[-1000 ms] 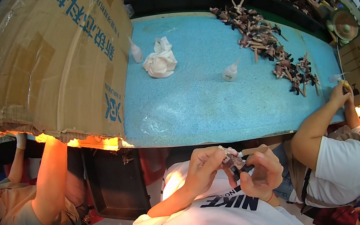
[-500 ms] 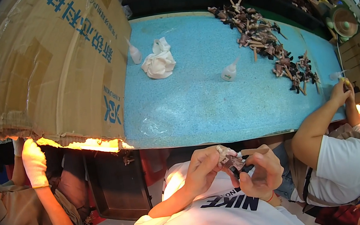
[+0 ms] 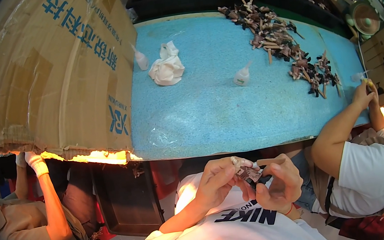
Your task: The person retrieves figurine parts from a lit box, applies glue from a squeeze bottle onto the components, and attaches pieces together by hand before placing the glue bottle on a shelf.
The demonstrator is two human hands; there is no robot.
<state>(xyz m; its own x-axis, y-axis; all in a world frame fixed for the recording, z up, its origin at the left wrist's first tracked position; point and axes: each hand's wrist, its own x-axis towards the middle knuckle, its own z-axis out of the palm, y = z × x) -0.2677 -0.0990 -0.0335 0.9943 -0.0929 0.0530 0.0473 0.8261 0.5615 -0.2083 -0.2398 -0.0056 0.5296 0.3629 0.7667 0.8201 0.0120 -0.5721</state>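
Desk [image 3: 192, 120]: blue top, nothing shifted on it over the last second. Big cardboard box [image 3: 39, 93] on its left end: contents not visible, bright glow along the lower edge. Main change is there: a co-worker's gloved hand [image 3: 35, 163] dropped into view below that edge and is now back up against it. Separate from the person's own work, as I read it.

Black trays [image 3: 175, 6] along the far side: heaped with brown and pale parts, too small to sort. Black bin [image 3: 127, 199] below the near edge, left of the person: bare floor mostly showing, a few small parts at its upper corner. Loose pile [image 3: 271, 33] of small brown, black and pale figures on the far right of the desk, not in any container.

Left hand [image 3: 218, 180]: pinching one small figure [image 3: 249, 173], held in front of the chest, off the near edge. Right hand [image 3: 281, 183]: fingers curled at a beige stick [image 3: 271, 161], pale tip at the figure; can't tell if the stick belongs to it. Both hands nearly unmoved; figure looks slightly turned. Suggests fine handling, same piece.

Tissue wad [image 3: 166, 70], squeeze bottle [image 3: 141, 60] beside the box, second bottle [image 3: 241, 77] mid-desk: fill levels unreadable.
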